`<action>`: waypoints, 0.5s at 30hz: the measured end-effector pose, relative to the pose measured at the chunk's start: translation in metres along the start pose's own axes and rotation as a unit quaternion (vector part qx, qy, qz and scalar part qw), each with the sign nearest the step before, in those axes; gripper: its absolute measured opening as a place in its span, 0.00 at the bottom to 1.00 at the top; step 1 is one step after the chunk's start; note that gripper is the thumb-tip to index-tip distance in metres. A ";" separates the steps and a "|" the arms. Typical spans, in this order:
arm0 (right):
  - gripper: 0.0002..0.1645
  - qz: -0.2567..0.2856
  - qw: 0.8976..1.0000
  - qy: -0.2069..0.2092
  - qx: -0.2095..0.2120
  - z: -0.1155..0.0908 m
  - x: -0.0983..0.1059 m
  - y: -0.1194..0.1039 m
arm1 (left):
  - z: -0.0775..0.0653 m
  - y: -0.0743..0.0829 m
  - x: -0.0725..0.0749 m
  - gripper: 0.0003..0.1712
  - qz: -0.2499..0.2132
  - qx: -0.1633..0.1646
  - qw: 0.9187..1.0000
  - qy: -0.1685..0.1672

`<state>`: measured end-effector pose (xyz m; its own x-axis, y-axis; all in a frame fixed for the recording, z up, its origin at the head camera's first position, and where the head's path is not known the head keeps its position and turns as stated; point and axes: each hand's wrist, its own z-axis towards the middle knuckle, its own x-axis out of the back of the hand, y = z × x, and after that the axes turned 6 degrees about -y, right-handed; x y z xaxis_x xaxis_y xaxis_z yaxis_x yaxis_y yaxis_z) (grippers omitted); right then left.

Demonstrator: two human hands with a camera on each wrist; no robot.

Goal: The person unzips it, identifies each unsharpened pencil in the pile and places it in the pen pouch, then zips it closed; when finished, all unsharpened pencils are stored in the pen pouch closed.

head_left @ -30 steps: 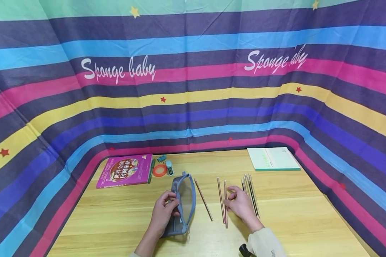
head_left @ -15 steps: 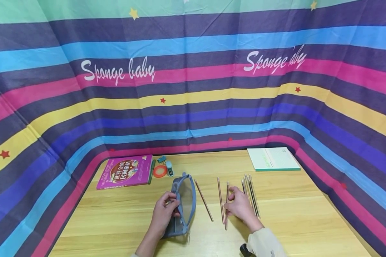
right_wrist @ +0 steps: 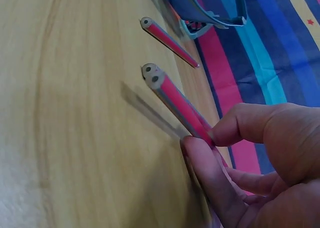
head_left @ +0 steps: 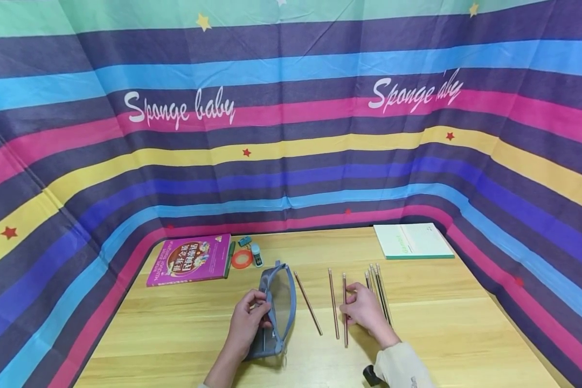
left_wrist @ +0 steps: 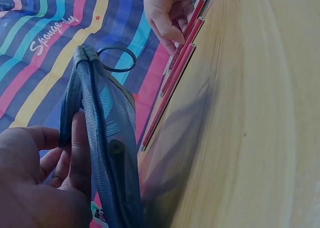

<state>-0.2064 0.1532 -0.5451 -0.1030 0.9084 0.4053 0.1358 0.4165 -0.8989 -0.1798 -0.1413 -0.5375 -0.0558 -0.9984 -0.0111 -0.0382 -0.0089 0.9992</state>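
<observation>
My left hand [head_left: 247,318] pinches one edge of a grey-blue mesh pencil case [left_wrist: 122,163], which stands with its zip mouth spread apart. A metal-looking ring [left_wrist: 117,58] hangs at the case's end. Between thumb and finger, my right hand [head_left: 366,310] holds a red, dark-striped pencil [right_wrist: 182,110]; its unsharpened end points toward me. Just left of it lies a second pencil [head_left: 333,304], and a third pencil [head_left: 308,304] slants close to the case. Several more pencils [head_left: 379,291] lie together right of my right hand, partly hidden behind it.
At the back left are a purple book [head_left: 191,258], a dark green strip-like item [head_left: 230,260], a red tape ring [head_left: 241,259], a small blue-capped bottle [head_left: 257,255] and a small blue item [head_left: 244,241]. A pale green notebook [head_left: 412,241] lies back right. Striped cloth [head_left: 281,161] walls the table.
My right hand has shifted slightly right, drawing the pinched pencil apart from the one beside it. The left hand and the pencil case have stayed in place.
</observation>
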 end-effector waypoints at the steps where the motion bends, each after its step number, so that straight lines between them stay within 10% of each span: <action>1: 0.37 0.006 1.000 0.000 -0.002 0.000 0.000 0.000 | 0.000 0.000 0.000 0.11 -0.001 0.000 1.000 0.000; 15: 0.45 0.056 0.998 0.008 0.011 -0.002 0.001 -0.009 | -0.002 0.002 0.002 0.11 -0.005 0.004 1.000 0.001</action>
<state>-0.2054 0.1506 -0.5367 -0.0732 0.9495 0.3051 0.1233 0.3122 -0.9420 -0.1785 -0.1433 -0.5358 -0.0536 -0.9983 -0.0216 -0.0470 -0.0191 0.9987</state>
